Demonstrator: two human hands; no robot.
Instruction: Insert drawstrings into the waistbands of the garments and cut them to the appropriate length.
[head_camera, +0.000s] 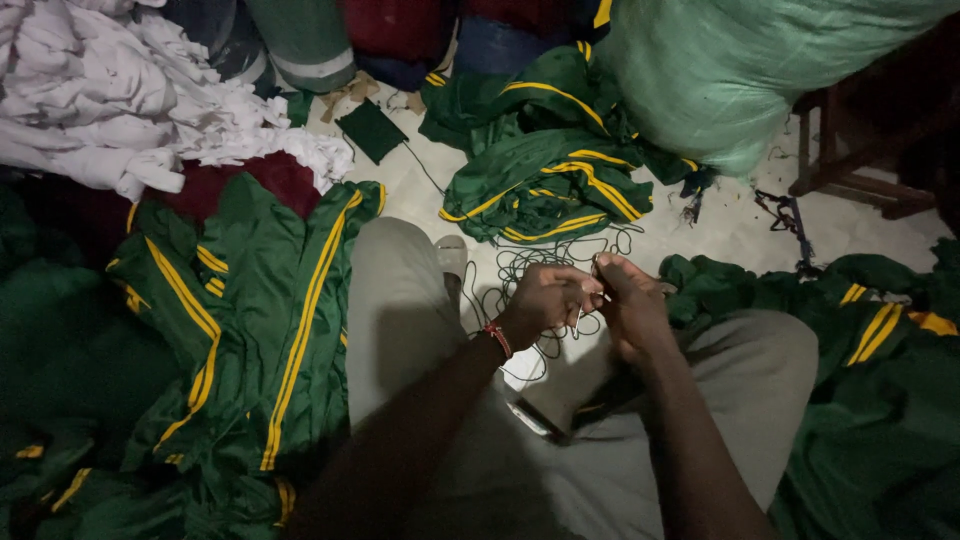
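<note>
My left hand (545, 300), with a red band at the wrist, and my right hand (630, 305) meet fingertip to fingertip above my lap. Both pinch a thin dark cord (540, 262) whose loose loops lie tangled on the pale floor just beyond my hands. My grey trousers (400, 300) fill the middle of the view. A green garment with yellow stripes (260, 310) lies over my left leg. Another green striped garment (870, 330) lies at my right.
A heap of green striped garments (545, 170) lies on the floor ahead. White cloth (120, 90) is piled at the far left. A big pale green sack (740, 70) stands at the far right beside a dark wooden stool (870, 150). Fabric rolls stand behind.
</note>
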